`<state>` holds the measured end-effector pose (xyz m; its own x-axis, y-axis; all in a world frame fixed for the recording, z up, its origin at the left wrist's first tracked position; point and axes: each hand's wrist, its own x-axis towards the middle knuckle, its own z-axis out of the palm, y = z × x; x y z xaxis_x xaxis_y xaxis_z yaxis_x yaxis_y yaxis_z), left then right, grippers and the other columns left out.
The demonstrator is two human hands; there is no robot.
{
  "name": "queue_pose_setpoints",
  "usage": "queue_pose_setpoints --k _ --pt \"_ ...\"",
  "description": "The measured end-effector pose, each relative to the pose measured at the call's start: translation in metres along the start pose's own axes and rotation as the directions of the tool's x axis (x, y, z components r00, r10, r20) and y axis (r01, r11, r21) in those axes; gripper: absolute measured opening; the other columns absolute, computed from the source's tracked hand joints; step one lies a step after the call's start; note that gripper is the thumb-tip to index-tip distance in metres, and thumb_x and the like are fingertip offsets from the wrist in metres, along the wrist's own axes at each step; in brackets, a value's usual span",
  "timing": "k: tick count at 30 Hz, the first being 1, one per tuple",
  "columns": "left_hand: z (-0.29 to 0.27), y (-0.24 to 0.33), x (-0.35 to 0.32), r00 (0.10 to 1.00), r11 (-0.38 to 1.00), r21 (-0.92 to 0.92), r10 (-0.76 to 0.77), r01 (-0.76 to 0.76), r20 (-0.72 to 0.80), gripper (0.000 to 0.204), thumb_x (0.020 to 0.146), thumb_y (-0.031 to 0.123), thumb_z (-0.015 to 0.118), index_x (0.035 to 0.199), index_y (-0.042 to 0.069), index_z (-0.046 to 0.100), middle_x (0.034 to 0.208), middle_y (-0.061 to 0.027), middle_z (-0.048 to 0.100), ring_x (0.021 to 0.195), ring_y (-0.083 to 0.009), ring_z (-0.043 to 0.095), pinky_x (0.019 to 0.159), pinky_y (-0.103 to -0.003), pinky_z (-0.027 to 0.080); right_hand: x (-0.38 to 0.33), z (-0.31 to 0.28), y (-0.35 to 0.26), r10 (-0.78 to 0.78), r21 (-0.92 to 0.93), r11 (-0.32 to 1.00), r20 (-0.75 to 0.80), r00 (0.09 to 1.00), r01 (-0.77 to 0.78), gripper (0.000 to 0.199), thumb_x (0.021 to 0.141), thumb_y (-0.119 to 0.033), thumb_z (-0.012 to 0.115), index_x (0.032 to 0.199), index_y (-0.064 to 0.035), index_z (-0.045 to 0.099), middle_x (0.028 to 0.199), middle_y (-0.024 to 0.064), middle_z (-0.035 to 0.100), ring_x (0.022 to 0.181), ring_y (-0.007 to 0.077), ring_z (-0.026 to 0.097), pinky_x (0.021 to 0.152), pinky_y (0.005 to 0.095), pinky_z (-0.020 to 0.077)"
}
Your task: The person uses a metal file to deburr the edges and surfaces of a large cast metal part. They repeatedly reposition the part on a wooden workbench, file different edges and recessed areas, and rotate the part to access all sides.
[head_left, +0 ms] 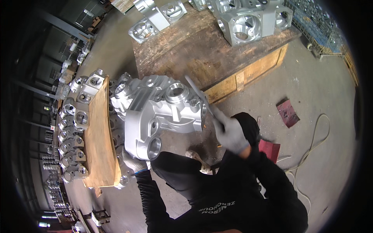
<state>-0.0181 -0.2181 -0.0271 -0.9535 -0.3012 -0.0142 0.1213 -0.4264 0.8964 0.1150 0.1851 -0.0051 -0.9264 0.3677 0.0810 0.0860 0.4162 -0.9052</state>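
A large silver cast-metal housing (161,112) with round bores rests on my knees and against a stack of similar castings. My left hand (133,162), in a grey glove, grips its lower edge below a round bore. My right hand (229,132), also gloved, is shut on a long thin metal file (199,95). The file's tip reaches up past the housing's right side, close to its upper right corner.
A wooden board (99,136) lies over a stack of several castings (75,128) on my left. A wooden pallet (202,50) ahead carries more machined housings (244,23). Red pieces (287,112) and a hose (311,143) lie on the concrete floor at right.
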Motion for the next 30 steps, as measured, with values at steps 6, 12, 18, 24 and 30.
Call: queue_pose_setpoints --k 6,12,18,24,30 --pt "-0.027 -0.024 0.005 0.992 0.993 0.106 0.054 -0.042 -0.118 0.048 0.108 0.032 0.043 0.138 -0.003 0.059 0.136 -0.0142 0.064 0.126 -0.0282 0.062 0.111 -0.044 0.049 -0.005 0.026 0.007 -0.256 0.164 0.942 -0.216 0.942 0.293 0.043 0.101 -0.007 0.062 0.144 -0.0069 0.062 0.101 0.0308 0.069 0.090 0.0423 0.072 0.071 0.0425 0.0581" --pt "-0.037 -0.034 0.010 0.989 0.997 -0.044 -0.072 0.067 -0.127 0.048 0.107 0.032 0.048 0.138 -0.003 0.059 0.134 -0.0140 0.065 0.123 -0.0285 0.064 0.107 -0.043 0.051 -0.022 0.026 0.010 -0.015 0.230 0.973 -0.016 1.000 0.019 0.046 0.103 -0.006 0.059 0.149 -0.0070 0.055 0.112 0.0296 0.068 0.105 0.0382 0.070 0.086 0.0386 0.0562" --pt "-0.045 -0.041 0.009 0.995 0.999 0.035 -0.037 0.040 -0.090 0.041 0.105 0.029 0.047 0.130 0.000 0.062 0.123 -0.0112 0.068 0.115 -0.0258 0.067 0.100 -0.043 0.055 -0.023 0.024 -0.007 0.080 0.052 0.995 0.075 0.994 -0.084 0.047 0.102 -0.001 0.060 0.148 -0.0042 0.057 0.112 0.0267 0.073 0.094 0.0267 0.077 0.079 0.0351 0.0590" --pt "-0.057 -0.049 0.020 0.998 0.999 0.025 -0.035 0.036 -0.059 0.040 0.106 0.029 0.045 0.127 0.000 0.063 0.121 -0.0112 0.068 0.112 -0.0254 0.068 0.098 -0.041 0.056 -0.020 0.027 0.009 0.035 0.364 0.930 0.034 0.999 -0.045 0.048 0.104 -0.001 0.058 0.151 -0.0020 0.052 0.120 0.0220 0.075 0.108 0.0160 0.072 0.089 0.0311 0.0576" --pt "-0.056 -0.043 0.017 0.994 0.997 0.020 -0.074 0.076 -0.081 0.041 0.107 0.027 0.042 0.128 -0.002 0.062 0.123 -0.0127 0.067 0.112 -0.0252 0.068 0.098 -0.040 0.056 -0.009 0.023 0.025 -0.004 0.504 0.863 0.077 0.997 -0.035 0.047 0.107 -0.006 0.053 0.153 0.0005 0.050 0.132 0.0159 0.070 0.117 0.0141 0.060 0.102 0.0284 0.0473"
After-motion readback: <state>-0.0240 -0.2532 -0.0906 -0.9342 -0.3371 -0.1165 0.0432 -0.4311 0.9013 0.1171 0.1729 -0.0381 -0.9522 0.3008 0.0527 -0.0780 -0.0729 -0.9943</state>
